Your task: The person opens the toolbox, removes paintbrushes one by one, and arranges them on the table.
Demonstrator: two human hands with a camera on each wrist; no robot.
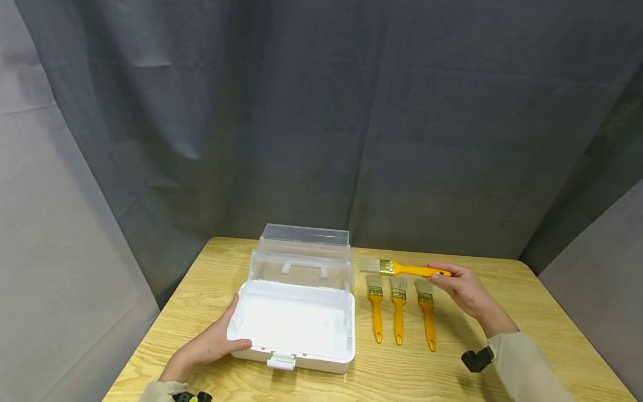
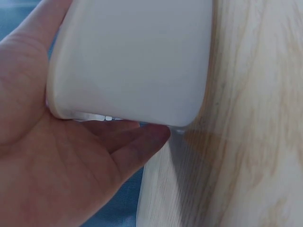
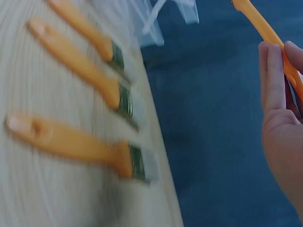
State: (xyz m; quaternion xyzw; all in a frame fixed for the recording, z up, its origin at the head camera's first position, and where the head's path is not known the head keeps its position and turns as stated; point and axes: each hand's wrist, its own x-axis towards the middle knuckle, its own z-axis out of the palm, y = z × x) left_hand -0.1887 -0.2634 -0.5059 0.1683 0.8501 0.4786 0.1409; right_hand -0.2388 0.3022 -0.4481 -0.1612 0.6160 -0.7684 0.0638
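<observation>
A white plastic case (image 1: 291, 329) with a clear lid (image 1: 301, 262) raised at the back stands on the table. My left hand (image 1: 216, 338) grips its front left corner, thumb along the front rim and fingers along the left side; the left wrist view shows the palm against the white wall (image 2: 132, 61). In my right hand (image 1: 464, 287) a paintbrush (image 1: 414, 270) is pinched near the end of its yellow handle, bristles pointing left. It is held over the tops of three similar paintbrushes (image 1: 399, 312), which lie side by side right of the case, bristles away from me.
The wooden table (image 1: 502, 279) ends at a dark grey curtain (image 1: 427, 139) behind it. A white latch (image 1: 281, 362) juts from the case's front. Paler cloth (image 1: 65, 223) hangs on the left.
</observation>
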